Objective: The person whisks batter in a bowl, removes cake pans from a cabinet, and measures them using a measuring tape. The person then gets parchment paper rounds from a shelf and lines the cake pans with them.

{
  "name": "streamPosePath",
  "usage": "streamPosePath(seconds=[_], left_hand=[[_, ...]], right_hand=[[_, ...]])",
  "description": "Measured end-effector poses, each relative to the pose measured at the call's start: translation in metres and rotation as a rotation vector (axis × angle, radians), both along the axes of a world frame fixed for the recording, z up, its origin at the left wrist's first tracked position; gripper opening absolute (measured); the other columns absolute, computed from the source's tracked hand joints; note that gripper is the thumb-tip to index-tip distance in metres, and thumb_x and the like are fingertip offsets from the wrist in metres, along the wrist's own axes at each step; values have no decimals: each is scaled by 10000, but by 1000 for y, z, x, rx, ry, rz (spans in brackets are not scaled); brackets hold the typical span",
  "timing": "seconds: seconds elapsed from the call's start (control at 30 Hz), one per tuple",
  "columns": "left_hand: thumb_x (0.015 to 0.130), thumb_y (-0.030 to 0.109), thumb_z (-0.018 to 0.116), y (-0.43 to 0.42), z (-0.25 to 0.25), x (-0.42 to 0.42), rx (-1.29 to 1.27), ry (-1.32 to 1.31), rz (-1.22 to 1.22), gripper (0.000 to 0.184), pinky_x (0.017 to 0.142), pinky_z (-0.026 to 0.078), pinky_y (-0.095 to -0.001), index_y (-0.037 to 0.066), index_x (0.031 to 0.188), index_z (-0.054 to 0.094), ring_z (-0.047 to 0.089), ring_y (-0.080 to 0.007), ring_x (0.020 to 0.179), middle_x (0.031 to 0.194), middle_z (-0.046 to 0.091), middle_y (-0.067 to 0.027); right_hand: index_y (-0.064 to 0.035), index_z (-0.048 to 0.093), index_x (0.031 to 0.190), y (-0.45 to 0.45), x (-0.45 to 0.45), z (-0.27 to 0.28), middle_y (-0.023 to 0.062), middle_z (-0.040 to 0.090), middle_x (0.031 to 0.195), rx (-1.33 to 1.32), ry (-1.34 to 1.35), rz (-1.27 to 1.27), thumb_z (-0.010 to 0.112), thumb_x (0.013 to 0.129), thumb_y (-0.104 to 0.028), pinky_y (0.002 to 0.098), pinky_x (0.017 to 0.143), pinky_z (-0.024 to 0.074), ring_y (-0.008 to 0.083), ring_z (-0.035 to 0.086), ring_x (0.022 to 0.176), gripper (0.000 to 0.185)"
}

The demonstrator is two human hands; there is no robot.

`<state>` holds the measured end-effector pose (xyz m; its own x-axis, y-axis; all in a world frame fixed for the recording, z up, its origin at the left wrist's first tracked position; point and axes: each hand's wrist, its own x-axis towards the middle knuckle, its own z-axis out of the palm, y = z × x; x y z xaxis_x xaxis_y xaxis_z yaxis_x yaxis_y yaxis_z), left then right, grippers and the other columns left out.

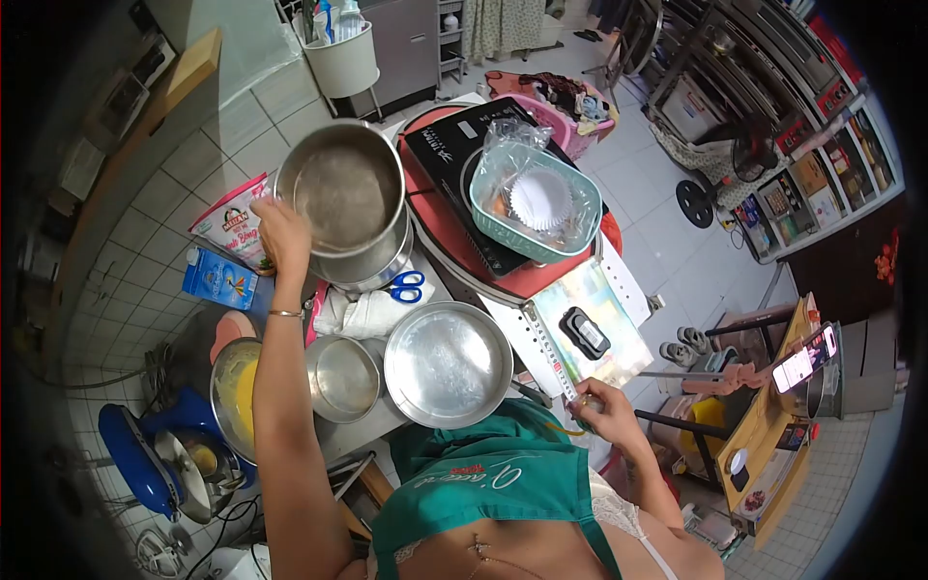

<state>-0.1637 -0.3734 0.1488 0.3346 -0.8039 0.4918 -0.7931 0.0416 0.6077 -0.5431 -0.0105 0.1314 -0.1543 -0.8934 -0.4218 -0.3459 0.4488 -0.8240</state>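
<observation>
My left hand [282,237] is closed on the near-left rim of a deep round metal pan [348,188], tilted so its inside faces me. Beneath it stands another metal pan [372,266], partly covered. My right hand [601,411] pinches one end of a measuring tape [553,365], whose numbered strip runs along the edge of a painted board [614,324]. On that board lies a black oval-labelled object [584,333]. Near me sit a wide shallow round pan [449,363] and a smaller round pan [343,379]. Blue-handled scissors [407,286] rest on a white cloth [365,315].
A teal basket [536,237] with paper liners stands on a black induction cooktop [464,164]. At left are a flour bag [237,222], a blue carton [220,277], a bowl of yellow mixture [237,391] and a blue stand mixer [135,454]. A phone [804,358] is mounted at right.
</observation>
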Motion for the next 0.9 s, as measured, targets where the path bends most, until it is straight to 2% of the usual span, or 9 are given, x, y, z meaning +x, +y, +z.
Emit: streamPosePath(seconds=[0.33, 0.43, 0.5, 0.53, 0.57, 0.7, 0.8, 0.87, 0.9], left_hand=[[830, -26, 443, -73, 16, -135, -98, 393, -195, 303, 806, 441, -490, -28, 1093, 293, 579, -445, 887, 946, 556, -307], [879, 75, 433, -109, -33, -174, -31, 589, -120, 289, 826, 438, -511, 14, 1136, 316, 569, -456, 972, 1029, 577, -279], [884, 126, 443, -84, -20, -190, 134, 618, -152, 275, 831, 434, -503, -25, 1100, 365, 569, -440, 977, 1022, 575, -296], [871, 125, 455, -110, -71, -201, -73, 444, -119, 247, 816, 430, -495, -44, 1046, 411, 566, -430, 942, 990, 569, -295], [846, 111, 491, -94, -49, -202, 99, 497, -107, 235, 816, 433, -478, -48, 1013, 440, 559, -423, 926, 976, 562, -282], [828, 180, 601, -82, -73, -204, -53, 657, -269, 332, 833, 446, -453, -23, 1057, 472, 570, -428, 947, 1003, 580, -253], [814, 275, 652, -24, -46, -160, 226, 263, -657, 410, 865, 443, -457, -13, 1067, 507, 586, -413, 967, 1066, 591, -240], [778, 368, 693, 29, -24, -123, 378, -190, -621, 474, 887, 411, -540, 12, 1063, 562, 612, -378, 941, 1092, 603, -224], [766, 381, 699, 50, -24, -105, 435, -361, -557, 445, 824, 448, -489, 26, 1016, 602, 626, -352, 910, 1008, 631, -207]], right_hand=[[-28, 607, 939, 13, 0, -7, -5, 556, 708, 24, -147, -55, 672, 784, -110, 232, 591, 400, 62, 476, 651, 186], [-6, 601, 945, 30, -2, -7, -1, 604, 767, 56, -187, -113, 657, 791, -89, 221, 625, 419, 58, 509, 683, 184], [-5, 591, 939, 35, 2, 2, 26, 627, 806, 140, -246, -183, 642, 810, -54, 208, 650, 439, 68, 556, 724, 147], [-6, 587, 937, 35, 4, 9, 35, 630, 819, 178, -269, -198, 642, 815, -47, 209, 654, 445, 73, 567, 733, 140], [-7, 583, 935, 35, 7, 16, 44, 633, 833, 217, -291, -215, 641, 820, -40, 210, 658, 450, 78, 577, 742, 133], [-10, 568, 933, 28, 20, 28, 36, 626, 810, 195, -348, -267, 629, 842, -27, 215, 654, 456, 86, 589, 748, 111], [-10, 575, 932, 18, 22, 25, 34, 621, 820, 166, -328, -161, 620, 835, -8, 216, 657, 451, 78, 575, 729, 107], [-7, 578, 937, 10, 18, 18, 37, 618, 843, 184, -275, -49, 624, 816, 2, 226, 678, 454, 84, 569, 728, 129], [-6, 578, 941, 5, 17, 11, 35, 620, 842, 99, -233, 19, 622, 812, 3, 227, 682, 454, 84, 570, 736, 136]])
